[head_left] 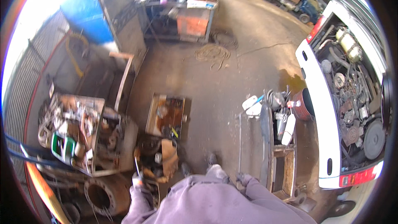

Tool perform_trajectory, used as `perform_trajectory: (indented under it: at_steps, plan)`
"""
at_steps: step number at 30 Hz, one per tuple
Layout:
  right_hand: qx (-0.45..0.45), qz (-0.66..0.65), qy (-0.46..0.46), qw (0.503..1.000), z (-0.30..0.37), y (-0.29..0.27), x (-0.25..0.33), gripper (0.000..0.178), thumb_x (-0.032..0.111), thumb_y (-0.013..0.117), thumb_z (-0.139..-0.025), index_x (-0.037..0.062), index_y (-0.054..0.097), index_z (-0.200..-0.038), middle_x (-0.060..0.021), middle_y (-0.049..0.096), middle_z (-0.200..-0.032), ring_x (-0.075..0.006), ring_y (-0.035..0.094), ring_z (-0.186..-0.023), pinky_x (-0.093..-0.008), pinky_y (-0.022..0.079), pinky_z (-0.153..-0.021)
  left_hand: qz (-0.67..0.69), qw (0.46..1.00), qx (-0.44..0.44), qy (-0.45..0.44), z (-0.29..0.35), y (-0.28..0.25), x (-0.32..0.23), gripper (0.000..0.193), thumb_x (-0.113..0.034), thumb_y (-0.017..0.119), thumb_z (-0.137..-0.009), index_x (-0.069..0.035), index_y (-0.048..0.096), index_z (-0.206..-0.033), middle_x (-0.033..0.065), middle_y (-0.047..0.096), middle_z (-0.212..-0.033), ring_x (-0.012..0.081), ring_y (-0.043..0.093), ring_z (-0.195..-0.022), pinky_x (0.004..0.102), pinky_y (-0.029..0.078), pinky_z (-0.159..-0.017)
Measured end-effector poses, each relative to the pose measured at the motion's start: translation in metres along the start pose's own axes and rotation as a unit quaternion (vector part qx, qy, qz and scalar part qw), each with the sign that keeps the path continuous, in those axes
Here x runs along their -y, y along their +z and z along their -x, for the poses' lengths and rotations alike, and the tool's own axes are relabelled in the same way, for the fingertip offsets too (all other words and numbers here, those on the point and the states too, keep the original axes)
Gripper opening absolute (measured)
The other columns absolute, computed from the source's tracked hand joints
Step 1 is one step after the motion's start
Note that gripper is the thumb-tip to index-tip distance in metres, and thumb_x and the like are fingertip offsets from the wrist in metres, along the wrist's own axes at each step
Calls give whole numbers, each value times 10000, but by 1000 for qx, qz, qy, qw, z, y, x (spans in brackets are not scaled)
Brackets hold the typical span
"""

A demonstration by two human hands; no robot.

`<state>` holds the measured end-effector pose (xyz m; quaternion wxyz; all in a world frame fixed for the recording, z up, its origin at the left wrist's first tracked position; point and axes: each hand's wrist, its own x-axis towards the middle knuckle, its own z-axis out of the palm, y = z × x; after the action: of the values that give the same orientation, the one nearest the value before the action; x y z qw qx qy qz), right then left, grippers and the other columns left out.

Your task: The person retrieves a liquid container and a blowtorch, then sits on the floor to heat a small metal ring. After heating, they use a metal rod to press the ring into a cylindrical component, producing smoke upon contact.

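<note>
Left hand [137, 180], closed round the near end of a slim pale rod [137, 166], low left of centre beside torn brown cardboard [169, 159]. Right hand [241, 178], near the metal trolley [265, 141]; fingers spread or curled, cannot tell. White vehicle [326, 128], engine [351, 103] exposed, far right

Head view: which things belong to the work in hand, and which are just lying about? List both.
Probably in the work:
slim rod, seemingly held by the left hand
metal rail near the right hand

Apparently just lying about:
coiled rope
shallow tray on the floor
red bucket
orange bin
</note>
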<state>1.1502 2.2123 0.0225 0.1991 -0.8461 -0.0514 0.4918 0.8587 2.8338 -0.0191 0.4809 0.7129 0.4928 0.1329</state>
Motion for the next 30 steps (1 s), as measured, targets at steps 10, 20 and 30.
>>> perform_trajectory:
  at_steps: [10, 20, 30]
  plan:
    - [81, 39, 127, 988, -57, -19, -10, 516, 537, 486, -963, 84, 669, -1128, -116, 732, -1042, -278, 696, -933, -422, 531, -811, -355, 910, 99, -187, -2, 76, 12, 506, -546, 575, -882, -57, 706, -890, 211, 689, -798, 374, 682, -784, 490, 521, -660]
    - [14, -123, 256, 959, -181, -201, 110, 556, 560, 449, -975, 83, 688, -1133, -125, 737, -1022, -275, 687, -937, -420, 521, -806, -329, 907, 47, -259, -53, 155, -98, 485, -522, 588, -883, -55, 715, -918, 205, 697, -816, 358, 681, -808, 471, 520, -689]
    - [69, 118, -21, 990, -369, -475, 156, 649, 567, 300, -995, 82, 706, -1142, -135, 736, -1033, -282, 660, -1048, -428, 455, -960, 37, 904, -20, -426, -138, 324, -251, 338, -385, 608, -911, -65, 718, -905, 151, 695, -800, 278, 657, -713, 408, 502, -631]
